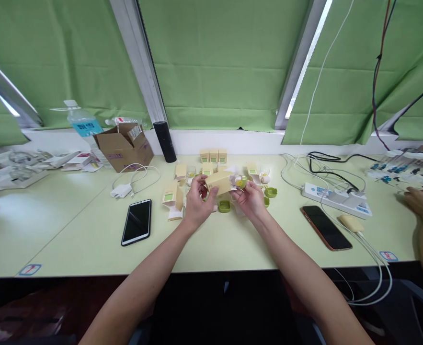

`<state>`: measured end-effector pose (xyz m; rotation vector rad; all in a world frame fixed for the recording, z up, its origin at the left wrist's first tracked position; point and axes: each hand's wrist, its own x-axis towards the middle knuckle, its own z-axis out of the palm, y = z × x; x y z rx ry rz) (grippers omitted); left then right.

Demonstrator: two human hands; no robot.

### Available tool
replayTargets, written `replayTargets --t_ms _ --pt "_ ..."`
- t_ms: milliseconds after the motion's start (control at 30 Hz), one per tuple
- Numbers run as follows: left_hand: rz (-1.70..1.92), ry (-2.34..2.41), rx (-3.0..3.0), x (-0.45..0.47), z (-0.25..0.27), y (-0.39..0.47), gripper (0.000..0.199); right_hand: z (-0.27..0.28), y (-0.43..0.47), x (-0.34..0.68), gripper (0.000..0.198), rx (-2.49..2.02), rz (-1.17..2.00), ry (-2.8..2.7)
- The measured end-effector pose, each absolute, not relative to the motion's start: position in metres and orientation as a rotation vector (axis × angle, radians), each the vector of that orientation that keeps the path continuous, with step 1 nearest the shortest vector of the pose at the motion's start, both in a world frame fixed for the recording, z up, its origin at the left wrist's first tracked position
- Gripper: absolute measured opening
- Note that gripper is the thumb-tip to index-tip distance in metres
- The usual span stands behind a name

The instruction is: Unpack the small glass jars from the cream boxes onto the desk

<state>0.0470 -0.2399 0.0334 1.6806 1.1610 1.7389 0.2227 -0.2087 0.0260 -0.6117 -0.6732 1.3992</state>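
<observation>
My left hand [199,203] is closed around a small pale yellow cardboard box [219,182], held tilted above the table. At the box's right end, my right hand [250,197] pinches a small clear item with green and yellow parts [240,182]. Whether part of this item sits inside the box cannot be made out. Below my hands lies a green square cap-like piece [224,206]; more such green pieces [270,192] lie to the right. An opened yellow box [173,197] with its flaps out stands left of my left hand.
Three closed yellow boxes [213,155] stand in a row at the back. A phone [136,223] lies to the left, another phone [326,227] to the right near a power strip [335,199] with cables. A carton [125,146] stands back left. Another person's hand [421,203] rests far right.
</observation>
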Motion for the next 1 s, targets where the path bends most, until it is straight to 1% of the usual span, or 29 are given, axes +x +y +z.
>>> replayTargets --t_ms 67,133,200,267,333,400,433,500,633,700,767,867,1000 --pt "1.766 1.157 1.680 0.046 0.034 -0.240 0.046 0.026 -0.206 0.226 0.010 -0.621 1.430 -0.648" --pt "1.796 1.159 1.667 0.045 0.035 -0.240 0.047 0.027 -0.205 0.229 0.010 -0.615 1.441 -0.639" --pt "1.840 1.127 1.610 0.044 0.036 -0.240 0.053 0.028 -0.203 0.232 0.011 -0.613 1.419 -0.645" --pt "1.876 1.053 1.512 0.042 0.037 -0.237 0.062 0.030 -0.203 0.234 0.015 -0.646 1.360 -0.677" --pt "1.890 0.990 1.408 0.039 0.037 -0.233 0.070 0.033 -0.204 0.236 0.024 -0.715 1.280 -0.771" --pt "1.890 0.966 1.322 0.036 0.036 -0.228 0.073 0.035 -0.208 0.236 0.030 -0.798 1.179 -0.966" --pt "1.887 0.956 1.287 0.035 0.035 -0.226 0.072 0.035 -0.212 0.235 0.029 -0.839 1.113 -1.105" --pt "1.874 0.928 1.236 0.034 0.033 -0.221 0.071 0.037 -0.224 0.229 0.023 -0.923 0.932 -1.453" --pt "1.843 0.858 1.168 0.032 0.033 -0.218 0.065 0.038 -0.251 0.212 0.007 -1.068 0.436 -2.147" --pt "1.820 0.817 1.148 0.032 0.035 -0.220 0.059 0.039 -0.259 0.204 0.004 -1.089 0.251 -2.348" --pt "1.776 0.770 1.138 0.033 0.038 -0.223 0.053 0.040 -0.263 0.200 0.003 -1.091 0.153 -2.459" --pt "1.696 0.705 1.098 0.034 0.043 -0.227 0.051 0.042 -0.263 0.202 0.003 -1.103 0.137 -2.503" --pt "1.571 0.641 0.976 0.036 0.047 -0.229 0.057 0.047 -0.258 0.211 0.007 -1.001 0.282 -2.334"
